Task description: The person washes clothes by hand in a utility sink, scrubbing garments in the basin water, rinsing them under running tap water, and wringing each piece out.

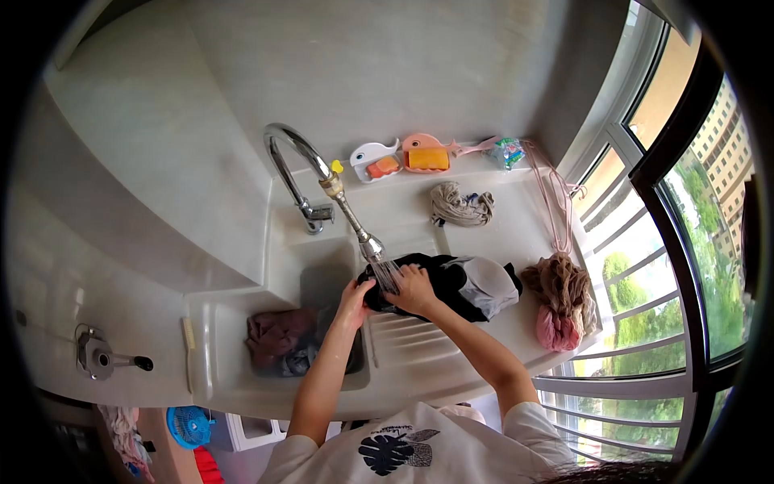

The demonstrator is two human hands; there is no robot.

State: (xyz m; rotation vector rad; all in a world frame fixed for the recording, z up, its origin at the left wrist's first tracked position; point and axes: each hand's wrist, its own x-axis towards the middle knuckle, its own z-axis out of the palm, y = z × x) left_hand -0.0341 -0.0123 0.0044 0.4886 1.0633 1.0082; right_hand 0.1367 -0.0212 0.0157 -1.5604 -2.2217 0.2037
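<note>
Water runs from the faucet's spray head (372,246) onto a black garment with a white part (443,278), which lies across the ribbed washboard area (411,339) of the sink. My left hand (355,302) grips the garment's left end at the edge of the basin. On top of the black cloth, just right of the water stream, lies my right hand (413,289), its fingers bent on the fabric. Dark reddish and grey clothes (280,337) sit in water in the basin at the left.
Two whale-shaped soap dishes (425,155) with soap, a pink brush (476,148) and a small packet (508,152) line the back ledge. A beige cloth (461,205), pink hangers (555,202) and brown and pink clothes (559,298) lie at the right, beside the window.
</note>
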